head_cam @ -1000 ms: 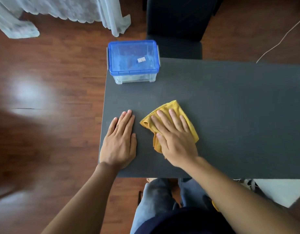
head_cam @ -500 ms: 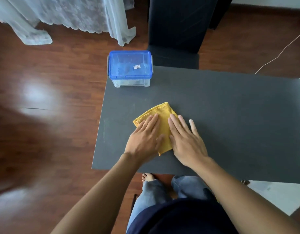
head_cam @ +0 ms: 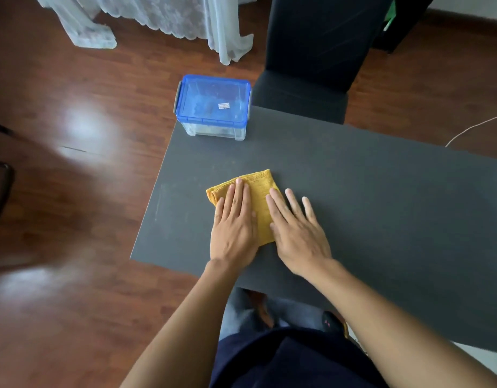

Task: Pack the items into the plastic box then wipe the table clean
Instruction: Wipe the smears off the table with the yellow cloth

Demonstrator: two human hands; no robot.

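A folded yellow cloth (head_cam: 261,191) lies flat on the dark grey table (head_cam: 381,197), near its front left part. My left hand (head_cam: 234,225) rests flat on the cloth's left half with straight fingers. My right hand (head_cam: 297,233) lies flat beside it, its inner fingers over the cloth's right edge and the rest on the table. The clear plastic box (head_cam: 213,107) with its blue lid on stands at the table's far left corner, apart from both hands.
A black chair (head_cam: 311,65) stands behind the table's far edge. White lace curtains (head_cam: 157,18) hang to the wooden floor at the back left. A thin white cable (head_cam: 474,127) runs across the floor at the right. My legs show below the table's front edge.
My left hand moved from the bare table onto the cloth. My right hand shifted to the cloth's right edge. The view drew back, so the box looks farther away.
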